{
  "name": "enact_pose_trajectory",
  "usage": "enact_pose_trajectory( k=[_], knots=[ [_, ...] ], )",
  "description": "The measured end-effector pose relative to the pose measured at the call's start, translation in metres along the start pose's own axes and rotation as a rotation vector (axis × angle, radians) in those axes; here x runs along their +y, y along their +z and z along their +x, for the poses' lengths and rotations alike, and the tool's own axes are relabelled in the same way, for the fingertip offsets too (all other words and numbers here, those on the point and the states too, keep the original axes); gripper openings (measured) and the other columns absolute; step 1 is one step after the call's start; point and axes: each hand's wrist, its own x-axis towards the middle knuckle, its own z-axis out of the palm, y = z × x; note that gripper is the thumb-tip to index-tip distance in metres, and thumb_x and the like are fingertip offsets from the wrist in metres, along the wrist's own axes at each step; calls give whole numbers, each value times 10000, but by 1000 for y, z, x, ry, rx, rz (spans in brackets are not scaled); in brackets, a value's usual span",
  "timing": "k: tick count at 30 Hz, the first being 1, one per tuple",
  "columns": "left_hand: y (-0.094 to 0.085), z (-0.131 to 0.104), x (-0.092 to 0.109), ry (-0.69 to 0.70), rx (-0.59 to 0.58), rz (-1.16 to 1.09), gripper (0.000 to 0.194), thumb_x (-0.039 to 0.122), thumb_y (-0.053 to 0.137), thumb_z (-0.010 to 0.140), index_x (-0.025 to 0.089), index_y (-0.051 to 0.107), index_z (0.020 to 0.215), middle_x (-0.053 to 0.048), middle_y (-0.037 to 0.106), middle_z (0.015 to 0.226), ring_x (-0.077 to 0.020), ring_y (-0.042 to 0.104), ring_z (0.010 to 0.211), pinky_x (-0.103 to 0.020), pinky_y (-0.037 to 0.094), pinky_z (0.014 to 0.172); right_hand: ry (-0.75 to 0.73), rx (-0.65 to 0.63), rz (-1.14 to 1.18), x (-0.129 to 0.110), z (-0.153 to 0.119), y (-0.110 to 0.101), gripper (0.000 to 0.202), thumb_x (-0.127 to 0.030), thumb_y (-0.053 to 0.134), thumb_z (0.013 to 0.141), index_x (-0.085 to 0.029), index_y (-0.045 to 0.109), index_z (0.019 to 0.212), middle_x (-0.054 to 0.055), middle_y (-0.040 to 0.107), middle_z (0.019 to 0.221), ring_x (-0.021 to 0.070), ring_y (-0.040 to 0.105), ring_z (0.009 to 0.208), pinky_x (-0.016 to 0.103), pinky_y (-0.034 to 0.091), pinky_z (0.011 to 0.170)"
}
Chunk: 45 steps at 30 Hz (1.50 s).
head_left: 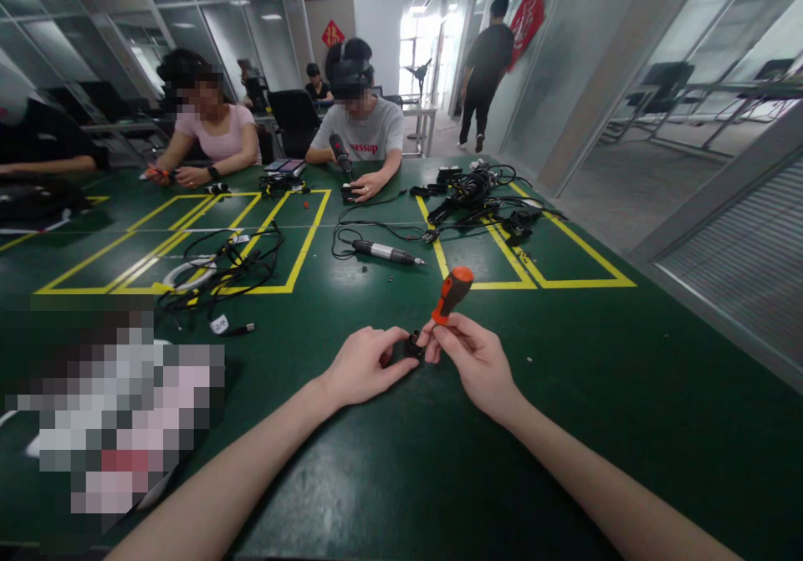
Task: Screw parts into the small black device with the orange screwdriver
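Observation:
My left hand (370, 364) grips a small black part (413, 344) with a short round piece on top, resting at the green table (351, 494). Its fingers close around the part from the left, so much of it is covered. In my right hand (473, 359) is a screwdriver with an orange and dark grey handle (454, 292), pinched low on the handle. The handle leans up and to the right. My right fingertips hide its shaft and tip, and they are close beside the black part; whether they touch it I cannot tell.
Beyond my hands lies a corded electric screwdriver (387, 252). Tangled black cables (248, 264) lie left, and a pile of black cables and devices (473, 193) back right. Yellow tape (307, 247) marks the table. Across it, a person (360, 118) works with a power tool (340, 154).

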Motion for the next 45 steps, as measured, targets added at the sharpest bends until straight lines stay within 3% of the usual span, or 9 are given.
enact_pose_trajectory(
  k=[6, 11, 15, 20, 26, 33, 36, 45],
  knots=[
    [0, 0, 0, 13, 2, 13, 222, 429, 643, 958, 219, 665, 1028, 50, 582, 648, -150, 568, 622, -279, 410, 687, 20, 29, -35, -3, -2, 1, 366, -536, 800, 839, -212, 631, 866, 30, 732, 745, 134, 636, 568, 295, 588, 598],
    [-1, 0, -1, 23, 8, 16, 233, 442, 634, 953, 223, 655, 1030, 49, 577, 639, -147, 560, 615, -272, 395, 669, -26, 38, -61, -5, 0, 0, 373, -543, 820, 807, -200, 677, 777, 22, 673, 784, 121, 606, 553, 283, 556, 541],
    [-1, 0, -1, 25, 2, 6, 227, 424, 637, 953, 222, 664, 1051, 47, 582, 647, -145, 555, 615, -271, 389, 666, 7, -10, -31, -2, 0, -1, 366, -551, 747, 881, -194, 712, 810, 17, 666, 703, 126, 606, 549, 282, 554, 551],
    [1, -1, -2, 15, 1, 9, 242, 442, 624, 963, 223, 666, 1056, 43, 594, 651, -146, 569, 624, -270, 410, 676, 17, 7, 24, 1, -3, 0, 369, -555, 767, 863, -212, 676, 966, 47, 747, 825, 142, 646, 609, 314, 597, 632],
    [2, -1, -3, 24, 9, 20, 265, 464, 631, 961, 225, 662, 1069, 48, 588, 643, -150, 575, 623, -276, 425, 695, 17, 0, -59, 0, -2, -2, 354, -535, 787, 847, -200, 678, 811, 44, 724, 779, 148, 637, 626, 308, 589, 634],
    [3, 0, -5, 28, 13, 10, 236, 444, 630, 964, 225, 661, 1045, 53, 581, 646, -143, 563, 615, -271, 407, 686, 12, -39, -8, 0, 0, -1, 367, -565, 710, 910, -199, 710, 880, 42, 717, 780, 124, 599, 559, 283, 539, 544],
    [3, 0, -5, 28, 11, 3, 222, 433, 647, 958, 223, 661, 1026, 55, 573, 641, -144, 558, 610, -272, 395, 679, 3, -5, 41, 2, -2, 0, 343, -539, 766, 873, -208, 688, 922, 34, 734, 775, 128, 623, 573, 281, 557, 565],
    [2, 1, -4, 28, 6, 9, 224, 421, 658, 951, 223, 663, 1056, 57, 573, 642, -143, 556, 609, -272, 380, 666, -23, -31, -45, -4, 0, -3, 354, -530, 756, 886, -190, 712, 798, 30, 688, 759, 119, 608, 570, 273, 547, 558]
  ],
)
